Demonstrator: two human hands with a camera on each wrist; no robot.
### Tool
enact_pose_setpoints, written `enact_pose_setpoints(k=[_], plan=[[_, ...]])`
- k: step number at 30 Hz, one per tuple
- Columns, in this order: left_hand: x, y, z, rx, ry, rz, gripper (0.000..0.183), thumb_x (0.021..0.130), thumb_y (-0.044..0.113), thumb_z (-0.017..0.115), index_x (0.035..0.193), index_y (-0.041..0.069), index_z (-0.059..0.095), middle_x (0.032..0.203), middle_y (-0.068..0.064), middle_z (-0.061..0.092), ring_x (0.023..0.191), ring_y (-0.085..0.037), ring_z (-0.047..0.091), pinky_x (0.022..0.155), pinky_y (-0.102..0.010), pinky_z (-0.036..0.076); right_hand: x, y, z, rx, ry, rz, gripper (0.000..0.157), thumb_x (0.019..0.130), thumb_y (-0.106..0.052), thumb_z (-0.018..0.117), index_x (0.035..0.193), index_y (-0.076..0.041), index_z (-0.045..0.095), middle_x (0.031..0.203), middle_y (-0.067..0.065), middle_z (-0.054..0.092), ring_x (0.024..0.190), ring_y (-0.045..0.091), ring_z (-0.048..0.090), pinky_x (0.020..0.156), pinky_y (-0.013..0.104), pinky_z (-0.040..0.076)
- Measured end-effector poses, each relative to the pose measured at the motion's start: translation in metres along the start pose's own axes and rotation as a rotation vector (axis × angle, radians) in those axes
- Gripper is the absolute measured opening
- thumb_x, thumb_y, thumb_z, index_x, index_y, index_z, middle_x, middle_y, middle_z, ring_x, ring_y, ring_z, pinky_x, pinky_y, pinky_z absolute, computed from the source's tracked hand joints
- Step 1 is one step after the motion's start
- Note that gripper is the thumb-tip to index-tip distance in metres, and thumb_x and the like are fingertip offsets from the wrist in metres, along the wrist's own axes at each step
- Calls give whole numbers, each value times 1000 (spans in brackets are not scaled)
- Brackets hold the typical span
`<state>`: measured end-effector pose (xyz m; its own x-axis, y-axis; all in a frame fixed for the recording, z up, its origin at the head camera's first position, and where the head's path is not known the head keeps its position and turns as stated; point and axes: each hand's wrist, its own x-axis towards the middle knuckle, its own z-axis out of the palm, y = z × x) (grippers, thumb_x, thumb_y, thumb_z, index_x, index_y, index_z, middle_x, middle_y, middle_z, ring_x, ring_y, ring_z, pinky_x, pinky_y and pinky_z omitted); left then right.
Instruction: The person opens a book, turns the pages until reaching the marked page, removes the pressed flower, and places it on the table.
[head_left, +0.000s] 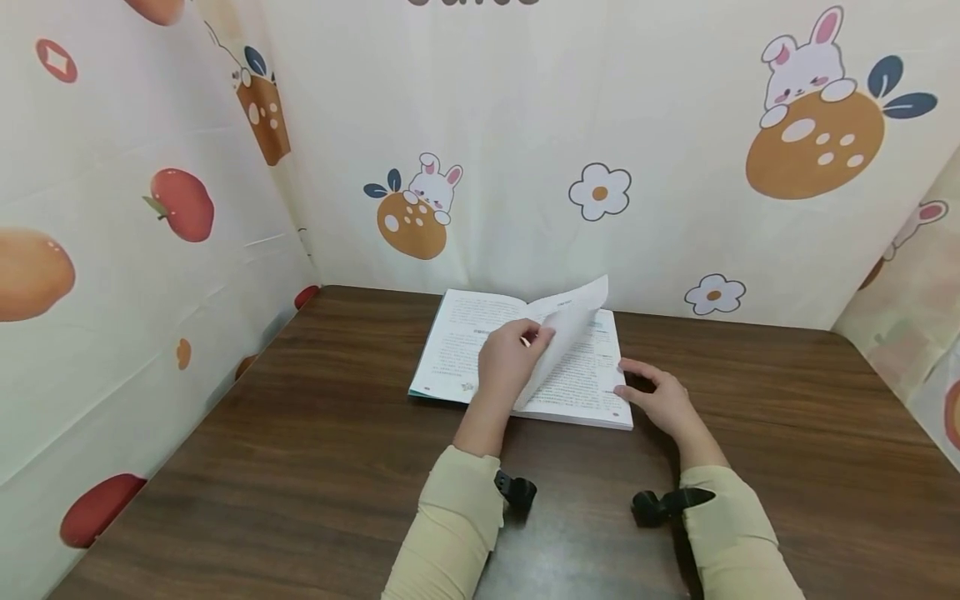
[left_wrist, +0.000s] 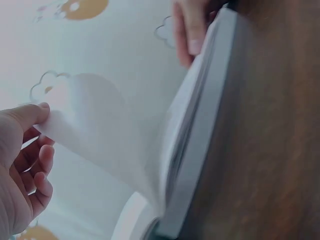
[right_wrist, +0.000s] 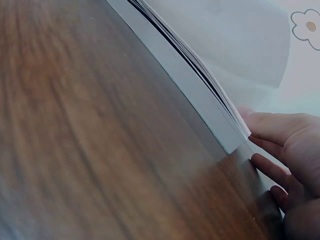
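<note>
An open book (head_left: pixel 457 350) with printed pages lies on the brown table near the back wall. My left hand (head_left: pixel 506 358) pinches one page (head_left: pixel 573 312) between thumb and fingers, and the sheet stands raised and curved above the right half of the book. In the left wrist view, the left thumb and fingertip meet at the outer edge of that page (left_wrist: pixel 100 125). My right hand (head_left: pixel 663 404) is at the book's right edge, its thumb and fingers touching the side of the page block (right_wrist: pixel 200 95). Its fingers are fairly straight there.
The wooden table (head_left: pixel 300 467) stretches to both sides of the book and in front of it. Behind stands a pale curtain (head_left: pixel 517 208) with printed rabbits, fruit and flowers, and another printed sheet hangs at the left. Black wrist cameras (head_left: pixel 517 492) sit on both sleeves.
</note>
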<state>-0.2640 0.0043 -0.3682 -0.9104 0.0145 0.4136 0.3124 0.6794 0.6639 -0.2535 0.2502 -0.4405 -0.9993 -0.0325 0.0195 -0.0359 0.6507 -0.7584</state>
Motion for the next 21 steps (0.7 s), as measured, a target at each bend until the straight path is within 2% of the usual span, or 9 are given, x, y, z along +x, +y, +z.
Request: enact_pose_setpoints(k=[8,14,21], plan=[[9,-23,-23,-182,43,-126,22,86,32,65,88,10,70,78,1,61,71,-14,53,65,-28,43,0,-1,0,-4,1,-6,53,86,-34,66,130,-8,51,139,18,41,130,42,26,100,62,16],[13,-47,-38,-282,29,-238,21,86,26,66,99,9,68,87,-2,62,79,-16,53,70,-29,44,-2,-2,0,-34,15,2,55,85,-38,66,129,-9,52,139,19,41,130,43,25,100,62,16],[14,-65,-52,-365,10,-281,23,85,18,67,106,8,67,94,-7,61,85,-20,52,75,-30,45,-2,-2,0,-28,16,2,54,85,-37,66,129,-9,53,139,19,41,130,43,26,99,62,16]])
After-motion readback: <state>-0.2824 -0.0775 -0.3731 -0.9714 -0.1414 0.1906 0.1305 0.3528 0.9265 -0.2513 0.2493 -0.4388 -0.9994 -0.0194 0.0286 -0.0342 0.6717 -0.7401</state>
